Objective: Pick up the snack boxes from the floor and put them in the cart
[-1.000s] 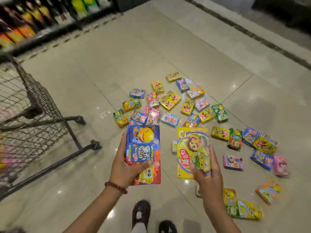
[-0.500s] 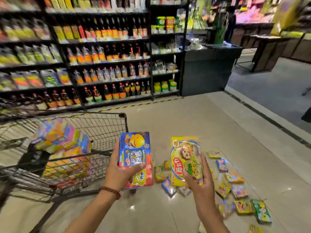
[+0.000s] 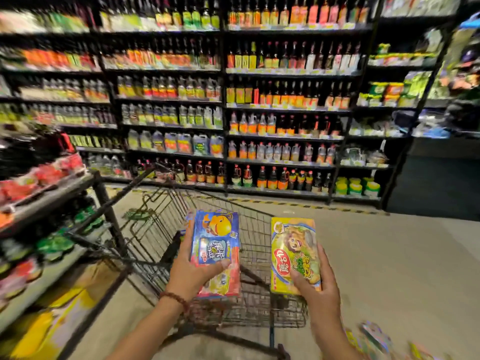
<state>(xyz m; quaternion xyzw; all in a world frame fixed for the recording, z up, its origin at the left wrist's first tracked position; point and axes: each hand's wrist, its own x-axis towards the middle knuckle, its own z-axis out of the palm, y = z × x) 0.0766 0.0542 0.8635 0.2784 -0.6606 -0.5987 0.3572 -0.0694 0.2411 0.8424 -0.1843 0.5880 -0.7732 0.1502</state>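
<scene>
While raised side by side at lower centre of the frame, both gripping a box. Left hand, beaded bracelet at the wrist, clasped around a tall blue-and-red cardboard snack box with a yellow cartoon face, thumb pressed across its front. Right hand closed on the lower part of a tall yellow cardboard snack box with a cartoon lion, thumb over the printed front. Held upright, apart from each other, above the dark wire shopping cart standing at centre on the pale tiled floor. More small colourful snack boxes, blurred, lying on the floor at lower right. Behind, across the upper frame, dark shelves of bottles.
</scene>
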